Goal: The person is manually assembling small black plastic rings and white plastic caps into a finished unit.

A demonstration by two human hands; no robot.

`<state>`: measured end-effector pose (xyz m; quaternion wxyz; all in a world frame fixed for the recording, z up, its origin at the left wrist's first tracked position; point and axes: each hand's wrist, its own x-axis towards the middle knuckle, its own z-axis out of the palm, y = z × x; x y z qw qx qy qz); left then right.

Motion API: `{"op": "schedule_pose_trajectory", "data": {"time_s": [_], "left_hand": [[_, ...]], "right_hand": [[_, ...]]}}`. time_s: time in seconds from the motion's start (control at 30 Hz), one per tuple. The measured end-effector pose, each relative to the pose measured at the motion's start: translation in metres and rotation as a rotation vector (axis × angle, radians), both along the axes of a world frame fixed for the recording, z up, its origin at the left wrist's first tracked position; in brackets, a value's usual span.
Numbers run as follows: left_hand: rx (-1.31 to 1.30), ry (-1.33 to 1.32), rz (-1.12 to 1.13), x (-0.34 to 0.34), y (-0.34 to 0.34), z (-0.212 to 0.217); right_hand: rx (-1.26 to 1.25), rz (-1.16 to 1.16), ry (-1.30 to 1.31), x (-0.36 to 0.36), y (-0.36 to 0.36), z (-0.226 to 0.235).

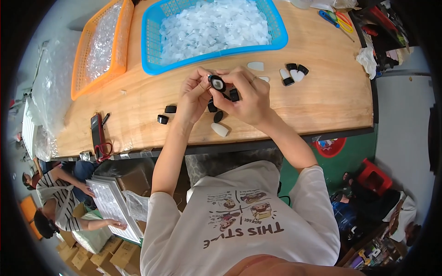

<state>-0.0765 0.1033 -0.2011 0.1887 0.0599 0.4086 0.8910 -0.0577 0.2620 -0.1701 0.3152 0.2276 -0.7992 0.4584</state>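
Between both hands, above the table, is a small black oval cap (217, 83) with a whitish middle. My left hand (195, 94) pinches its left side with thumb and fingers. My right hand (248, 94) grips it from the right, fingers bent around it. Beneath the hands lie several black caps, partly hidden, with a black oval piece (218, 116) and a whitish rounded piece (219, 129) nearer me. Two black caps (166, 114) rest left of my left wrist. Right of my right hand are black caps with white inserts (294, 73) and a flat whitish piece (255, 66).
A blue basket (207, 59) full of translucent pieces stands at the back, beside an orange basket (122, 50) of clear plastic. A phone (97, 131) with a red strap lies left; scissors (344, 22) lie far right. Another person (60, 195) works at lower left.
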Motion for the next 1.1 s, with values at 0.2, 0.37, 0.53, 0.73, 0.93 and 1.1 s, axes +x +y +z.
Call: {"op": "schedule_pose_trajectory", "data": {"time_s": [0.2, 0.37, 0.53, 0.73, 0.93, 1.1], "left_hand": [[0.032, -0.002, -0.024, -0.001, 0.001, -0.001], [0.037, -0.015, -0.025, -0.001, 0.001, 0.001], [0.047, -0.017, -0.003, -0.001, 0.001, -0.001], [0.047, 0.011, -0.049, -0.001, -0.004, -0.001], [-0.059, 0.155, 0.081, -0.002, 0.003, 0.013], [-0.382, 0.546, 0.081, -0.003, -0.008, 0.008]], "right_hand": [[0.011, 0.019, 0.004, 0.001, 0.001, -0.002], [0.021, 0.020, -0.003, 0.001, 0.002, -0.001], [-0.002, 0.022, 0.014, 0.001, 0.000, -0.002], [-0.012, 0.020, 0.076, -0.003, 0.000, -0.003], [0.093, -0.027, 0.062, -0.008, 0.005, -0.005], [0.160, -0.048, 0.062, -0.011, 0.005, -0.005]]}}
